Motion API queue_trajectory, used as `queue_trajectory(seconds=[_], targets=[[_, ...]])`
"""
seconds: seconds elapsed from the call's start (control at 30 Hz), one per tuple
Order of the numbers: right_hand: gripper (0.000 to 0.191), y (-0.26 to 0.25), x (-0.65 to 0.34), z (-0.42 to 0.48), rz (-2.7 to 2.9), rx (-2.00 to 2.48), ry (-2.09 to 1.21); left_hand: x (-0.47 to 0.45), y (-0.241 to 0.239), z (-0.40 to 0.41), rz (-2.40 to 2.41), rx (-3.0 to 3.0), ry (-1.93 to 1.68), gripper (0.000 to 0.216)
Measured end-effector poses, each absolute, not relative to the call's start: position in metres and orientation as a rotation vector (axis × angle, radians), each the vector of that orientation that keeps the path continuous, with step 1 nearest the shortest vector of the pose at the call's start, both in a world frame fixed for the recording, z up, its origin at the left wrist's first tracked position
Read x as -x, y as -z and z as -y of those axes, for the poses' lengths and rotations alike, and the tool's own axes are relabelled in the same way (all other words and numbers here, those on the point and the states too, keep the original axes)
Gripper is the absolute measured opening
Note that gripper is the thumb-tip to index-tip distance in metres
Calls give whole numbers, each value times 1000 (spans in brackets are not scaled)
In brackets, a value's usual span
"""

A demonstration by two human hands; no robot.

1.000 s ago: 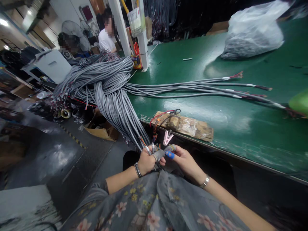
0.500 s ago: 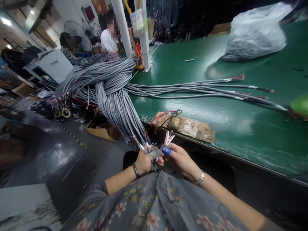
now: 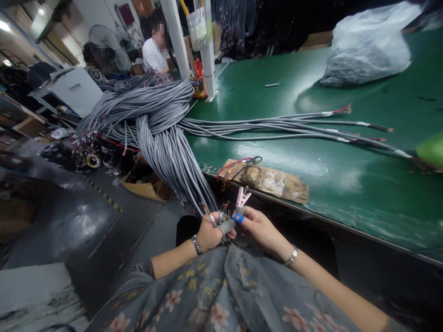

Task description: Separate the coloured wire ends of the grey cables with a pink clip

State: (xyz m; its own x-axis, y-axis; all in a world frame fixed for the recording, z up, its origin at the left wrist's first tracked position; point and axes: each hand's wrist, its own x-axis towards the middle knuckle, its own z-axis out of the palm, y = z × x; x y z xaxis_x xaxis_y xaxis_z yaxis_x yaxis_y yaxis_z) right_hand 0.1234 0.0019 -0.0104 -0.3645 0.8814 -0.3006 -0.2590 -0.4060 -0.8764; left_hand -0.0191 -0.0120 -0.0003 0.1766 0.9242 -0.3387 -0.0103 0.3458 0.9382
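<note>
Close to my body, my left hand is closed around the ends of several grey cables, and a grey wrap covers its thumb. Thin coloured wire ends stick out above its fingers. My right hand is beside it, thumb and fingers pinched together close to the wire tips. A blue band wraps one of its digits. What the pinch holds is too small to make out. A pink clothespin stands just above the right fingertips; I cannot tell whether the hand grips it.
A thick grey cable bundle hangs over the green table's left end. More cables stretch across the tabletop. A worn wooden board with red and black leads lies at the near edge. A plastic bag and a person are farther back.
The cable ends in my left hand have shifted and sit lower in the grip. Its wrapped thumb has turned down over them. My right hand stays nearly in place.
</note>
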Motion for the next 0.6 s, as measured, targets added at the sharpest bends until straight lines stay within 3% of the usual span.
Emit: queue_trajectory(seconds=[0.2,0.6], targets=[[44,5,-122,-1,977,978,-1852,21,6,8,-1131,-1014,-749,45],[40,10,-118,5,816,893,-1930,15,15,9,-1191,-659,-1051,48]])
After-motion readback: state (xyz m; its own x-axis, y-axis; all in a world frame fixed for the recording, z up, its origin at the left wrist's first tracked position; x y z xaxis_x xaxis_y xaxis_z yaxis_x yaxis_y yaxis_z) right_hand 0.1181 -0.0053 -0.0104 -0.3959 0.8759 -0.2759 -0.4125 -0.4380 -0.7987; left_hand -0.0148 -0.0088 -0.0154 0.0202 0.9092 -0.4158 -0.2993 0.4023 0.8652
